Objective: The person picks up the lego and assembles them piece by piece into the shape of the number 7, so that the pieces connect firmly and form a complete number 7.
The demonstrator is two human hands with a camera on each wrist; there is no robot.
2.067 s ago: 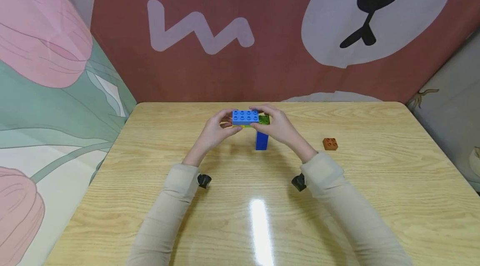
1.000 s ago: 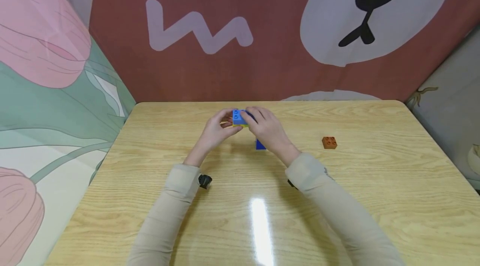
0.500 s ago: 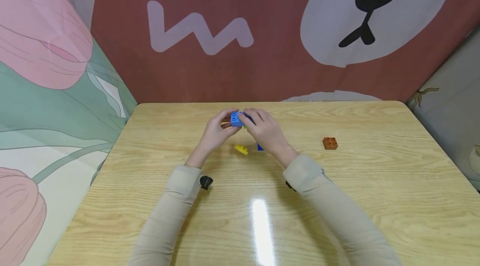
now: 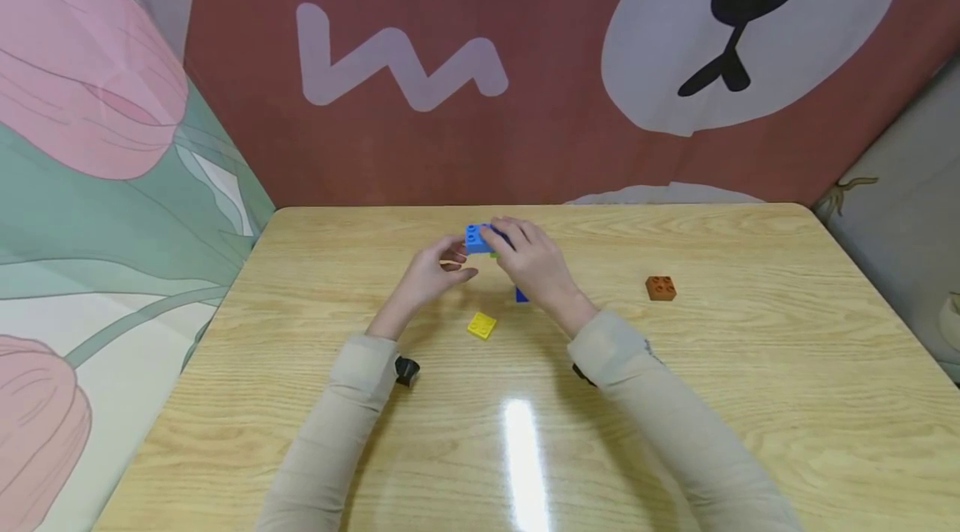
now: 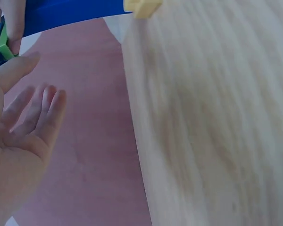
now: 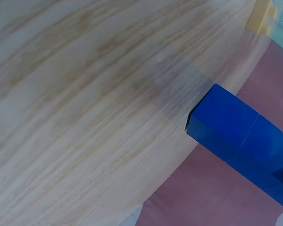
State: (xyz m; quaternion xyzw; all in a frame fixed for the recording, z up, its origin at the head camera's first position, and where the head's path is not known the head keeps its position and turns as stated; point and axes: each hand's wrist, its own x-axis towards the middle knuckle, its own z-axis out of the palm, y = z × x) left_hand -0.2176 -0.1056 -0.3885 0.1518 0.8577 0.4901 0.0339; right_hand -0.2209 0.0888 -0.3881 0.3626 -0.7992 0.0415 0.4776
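1. Head view: from where I stand, the person's right hand (image 4: 538,267) grips a light-blue studded plastic brick (image 4: 475,245), fingers laid over its top, its left end poking out beyond them.
2. The left hand (image 4: 431,274) holds nothing; its fingers are loose and slightly spread, just beside that end. Whether one touches it, I can't tell.
3. A flat, square yellow plastic plate (image 4: 482,325) lies askew on the pale wooden bench (image 4: 337,265). I'd judge its place to matter most: on the person's side of the left thumb and a touch right of it, so the left hand is nearer. Being square, it has no clear long axis.
4. Below the right fingers, a dark-blue plastic column (image 6: 226,122) seems to stand upright. Well out to their right sits an orange-brown studded plastic brick (image 4: 661,288).
5. Much is hidden: the right hand covers most of the column and part of the light-blue brick. A green plastic piece (image 5: 4,47), seemingly under that brick, shows only as a sliver. The right wrist view shows no fingers; the left one cuts off the plate.
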